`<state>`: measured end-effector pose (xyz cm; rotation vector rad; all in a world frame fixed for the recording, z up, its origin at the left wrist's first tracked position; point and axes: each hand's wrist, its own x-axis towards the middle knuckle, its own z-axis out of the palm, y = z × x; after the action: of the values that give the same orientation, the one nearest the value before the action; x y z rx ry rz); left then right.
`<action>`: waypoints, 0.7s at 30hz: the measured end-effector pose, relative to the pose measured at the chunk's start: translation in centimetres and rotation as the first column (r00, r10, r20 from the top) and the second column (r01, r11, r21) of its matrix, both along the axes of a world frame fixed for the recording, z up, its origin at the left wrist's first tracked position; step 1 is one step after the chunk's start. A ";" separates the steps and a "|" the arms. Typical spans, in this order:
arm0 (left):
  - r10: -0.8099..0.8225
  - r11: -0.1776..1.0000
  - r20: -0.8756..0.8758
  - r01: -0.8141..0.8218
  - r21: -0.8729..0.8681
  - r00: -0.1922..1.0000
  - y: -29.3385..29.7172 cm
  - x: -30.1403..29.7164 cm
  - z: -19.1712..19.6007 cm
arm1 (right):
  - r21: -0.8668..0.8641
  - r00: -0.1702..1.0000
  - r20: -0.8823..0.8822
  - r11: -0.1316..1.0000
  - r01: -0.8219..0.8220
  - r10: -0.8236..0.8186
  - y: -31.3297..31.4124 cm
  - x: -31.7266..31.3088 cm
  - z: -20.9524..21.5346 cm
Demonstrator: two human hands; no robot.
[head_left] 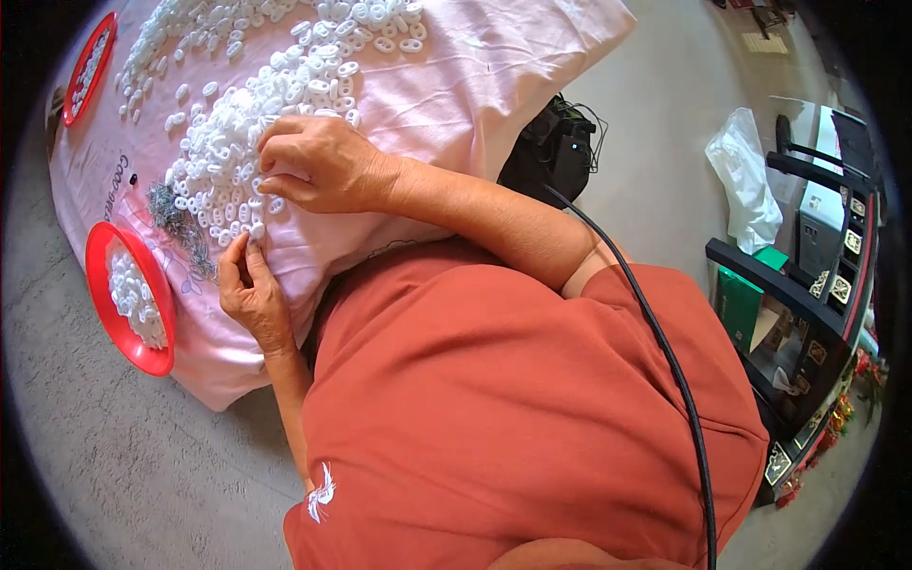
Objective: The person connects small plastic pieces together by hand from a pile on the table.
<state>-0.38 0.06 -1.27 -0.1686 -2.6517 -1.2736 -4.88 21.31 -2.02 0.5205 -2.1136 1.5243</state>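
Observation:
A large heap of small white oval plastic pieces with holes [237,123] lies on a pink cloth [427,95]. At the near edge of the heap, my left hand [252,299] pinches one white oval plastic piece [256,230] between thumb and fingertip. My right hand [328,166] hovers just over the heap's right side, its fingers curled toward the thumb. Whatever its fingertips may hold is too small to make out. Beside the heap, to the left, sits a tangle of thin grey metal wire bits [171,211].
A red bowl [163,332] with white pieces stands at the table's near left edge, another red bowl [71,112] farther off. Under the cloth's right side is a black bag [556,152]. A black cable [655,332] crosses my body. Dark furniture [807,294] stands far right.

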 end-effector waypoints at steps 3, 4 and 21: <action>0.004 0.997 -0.021 -0.006 -0.071 1.000 0.1 0.3 0.4 | -0.015 0.998 -0.021 0.998 -0.065 0.065 -0.1 -0.2 -0.1; 0.006 0.991 -0.048 -0.013 -0.130 0.999 -0.2 0.5 0.7 | 0.027 0.998 0.027 0.998 -0.063 0.063 -0.1 -0.1 0.2; -0.035 0.998 0.093 0.030 0.051 0.995 1.5 0.2 2.6 | -0.238 0.970 0.221 0.959 0.152 -0.099 0.0 0.1 0.8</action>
<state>-0.22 1.56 1.28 -0.1485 -2.7031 -1.3883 -4.76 21.32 -1.27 0.1377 -2.0126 1.8052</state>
